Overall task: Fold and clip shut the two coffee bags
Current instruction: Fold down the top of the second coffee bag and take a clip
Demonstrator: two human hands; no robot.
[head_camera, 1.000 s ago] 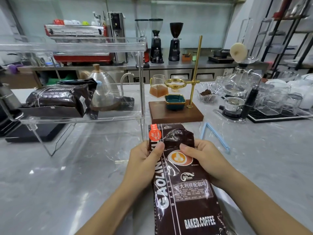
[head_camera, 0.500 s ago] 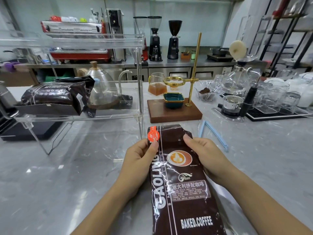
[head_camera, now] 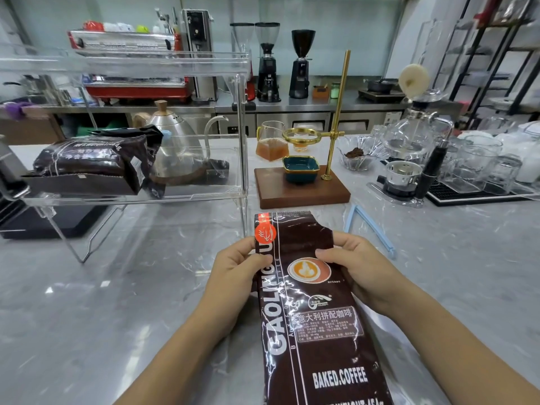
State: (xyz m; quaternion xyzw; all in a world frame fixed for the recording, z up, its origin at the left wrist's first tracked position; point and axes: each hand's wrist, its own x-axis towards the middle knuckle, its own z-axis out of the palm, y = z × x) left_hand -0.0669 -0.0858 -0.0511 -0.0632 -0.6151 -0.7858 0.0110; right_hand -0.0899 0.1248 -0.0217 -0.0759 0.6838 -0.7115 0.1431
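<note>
A dark brown coffee bag (head_camera: 315,323) lies lengthwise on the marble counter in front of me, its torn top end flat and pointing away. My left hand (head_camera: 233,273) pinches the bag's left edge near the top. My right hand (head_camera: 356,267) grips the right edge, thumb on the front by the orange cup logo. A light blue bag clip (head_camera: 371,229) lies open on the counter just right of the bag's top. A second coffee bag (head_camera: 90,162) rests on its side on the clear acrylic shelf (head_camera: 242,147) at the left.
A steel gooseneck kettle (head_camera: 178,147) stands on the shelf beside the second bag. Behind the bag sits a wooden pour-over stand (head_camera: 301,191) with a brass pole and a teal dish. A siphon brewer (head_camera: 409,147) and glassware crowd the right. Grinders stand on the back counter.
Both hands slid up along the bag's edges toward its top, and the crumpled top end now lies flatter and straighter. The view shifted slightly downward.
</note>
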